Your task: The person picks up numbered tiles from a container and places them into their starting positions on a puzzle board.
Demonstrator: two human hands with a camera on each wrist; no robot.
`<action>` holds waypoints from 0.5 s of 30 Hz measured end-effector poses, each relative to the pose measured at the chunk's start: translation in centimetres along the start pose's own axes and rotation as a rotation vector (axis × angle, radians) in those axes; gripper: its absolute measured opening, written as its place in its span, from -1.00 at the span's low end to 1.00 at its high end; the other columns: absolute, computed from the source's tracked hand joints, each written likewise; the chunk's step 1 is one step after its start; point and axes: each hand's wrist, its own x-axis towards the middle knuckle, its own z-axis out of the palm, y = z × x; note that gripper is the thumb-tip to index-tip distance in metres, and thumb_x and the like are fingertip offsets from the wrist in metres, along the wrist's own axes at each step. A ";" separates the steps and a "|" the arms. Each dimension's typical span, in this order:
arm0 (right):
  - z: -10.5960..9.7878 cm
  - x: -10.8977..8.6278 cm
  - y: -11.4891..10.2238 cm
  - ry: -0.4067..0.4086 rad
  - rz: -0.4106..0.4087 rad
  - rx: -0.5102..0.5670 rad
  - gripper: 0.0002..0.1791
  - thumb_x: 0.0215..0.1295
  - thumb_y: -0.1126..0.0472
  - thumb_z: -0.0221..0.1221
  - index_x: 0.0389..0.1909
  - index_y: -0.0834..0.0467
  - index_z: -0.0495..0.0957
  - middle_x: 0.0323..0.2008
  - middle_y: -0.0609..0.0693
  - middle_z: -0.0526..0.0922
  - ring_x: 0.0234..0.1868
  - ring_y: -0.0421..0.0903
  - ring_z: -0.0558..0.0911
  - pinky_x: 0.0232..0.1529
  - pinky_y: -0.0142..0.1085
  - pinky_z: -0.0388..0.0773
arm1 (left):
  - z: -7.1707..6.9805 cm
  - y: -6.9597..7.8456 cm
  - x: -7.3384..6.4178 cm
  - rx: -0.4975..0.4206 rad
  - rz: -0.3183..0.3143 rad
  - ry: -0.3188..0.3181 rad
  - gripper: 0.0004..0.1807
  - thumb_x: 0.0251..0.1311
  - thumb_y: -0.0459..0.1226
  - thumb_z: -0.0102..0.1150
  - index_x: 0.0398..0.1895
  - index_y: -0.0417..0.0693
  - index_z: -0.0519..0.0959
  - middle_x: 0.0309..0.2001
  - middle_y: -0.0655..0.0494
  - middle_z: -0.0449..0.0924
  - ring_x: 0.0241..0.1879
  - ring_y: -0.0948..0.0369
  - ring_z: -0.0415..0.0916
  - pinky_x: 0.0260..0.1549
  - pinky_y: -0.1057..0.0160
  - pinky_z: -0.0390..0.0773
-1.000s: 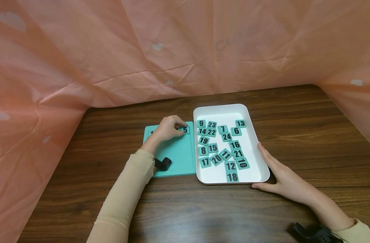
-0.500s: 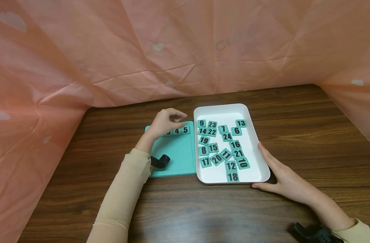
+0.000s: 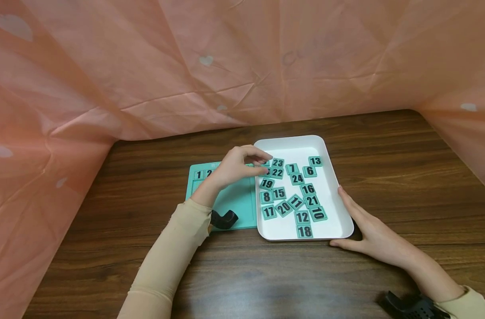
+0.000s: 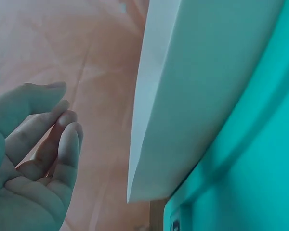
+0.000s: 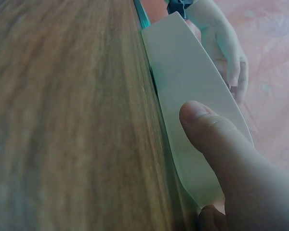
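My left hand (image 3: pixel 238 167) hovers over the left rim of a white tray (image 3: pixel 284 146), thumb and fingertips apart with nothing between them; the left wrist view shows the same hand (image 4: pixel 38 144) with loosely bent fingers. Below it in the tray are number tiles, among them 22 (image 3: pixel 277 173) and 23 (image 3: pixel 278 163); the hand partly covers others. My right hand (image 3: pixel 375 237) holds the tray's near right corner, its thumb (image 5: pixel 207 127) on the near wall. Under the left arm lies a turquoise board (image 3: pixel 236 201), with tiles 1 (image 3: pixel 199 175) and 2 (image 3: pixel 209 173) visible in its top row.
Several more tiles, such as 6 (image 3: pixel 309 172) and 18 (image 3: pixel 304 231), lie scattered in the tray. Tray and board sit side by side on a dark wooden table (image 3: pixel 146 177). A pink cloth (image 3: pixel 242 66) hangs behind it.
My left hand has let go of tile 5 on the board, lifted, and moved right to the tray's left side. My right hand has stayed at the tray.
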 end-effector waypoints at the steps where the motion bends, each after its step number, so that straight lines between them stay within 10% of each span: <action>1: 0.0 0.0 0.0 0.000 0.000 0.001 0.28 -0.02 -0.02 0.45 0.52 0.04 -0.29 0.49 0.15 -0.11 0.41 -0.13 0.01 0.13 -0.75 -0.11 | 0.2 0.1 0.1 -0.004 0.005 -0.007 -0.70 0.08 -0.33 0.36 -0.07 -0.15 0.66 -0.18 0.04 0.59 -0.18 0.16 0.52 -0.10 0.24 0.52; 15: -0.1 0.1 -0.2 -0.007 0.006 0.003 0.28 -0.01 -0.02 0.44 0.52 0.04 -0.30 0.48 0.18 -0.10 0.40 -0.06 0.05 0.12 -0.76 -0.11 | 2.8 1.8 1.9 -0.010 0.005 -0.036 -0.72 0.12 -0.34 0.33 -0.07 -0.15 0.66 -0.22 0.07 0.60 -0.24 0.23 0.51 -0.19 0.31 0.52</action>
